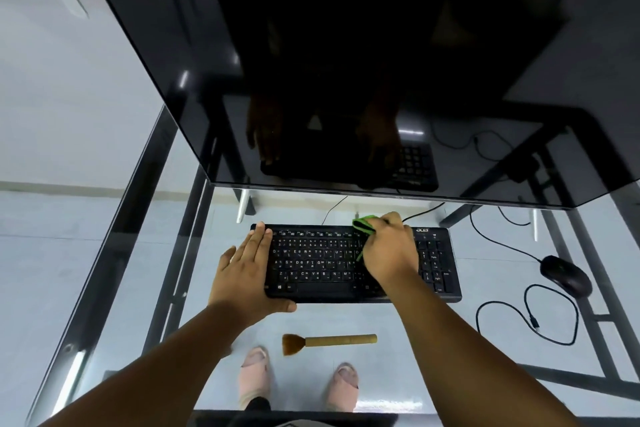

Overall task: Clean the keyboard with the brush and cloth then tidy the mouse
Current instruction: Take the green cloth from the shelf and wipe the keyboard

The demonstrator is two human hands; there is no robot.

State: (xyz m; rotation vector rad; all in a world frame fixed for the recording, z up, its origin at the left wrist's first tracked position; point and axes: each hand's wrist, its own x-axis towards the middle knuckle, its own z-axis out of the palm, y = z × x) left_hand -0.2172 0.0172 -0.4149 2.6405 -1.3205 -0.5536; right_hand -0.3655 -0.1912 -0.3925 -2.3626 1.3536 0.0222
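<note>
Two hands on one keyboard [322,262]; one cloth [363,224], brush [329,341], mouse [566,274].

My one head camera looks steeply down and forward over my forearms, close above the glass desk [398,319], taking in keyboard [322,263], monitor [346,62] and floor below.

A computer workstation, in an office or a home study, is showing here: a large dark monitor [346,62] is standing over a black keyboard [322,263] and a wired mouse [566,276], all sitting on a glass surface [398,322] with a black metal frame, above a pale tiled floor [52,270].
</note>
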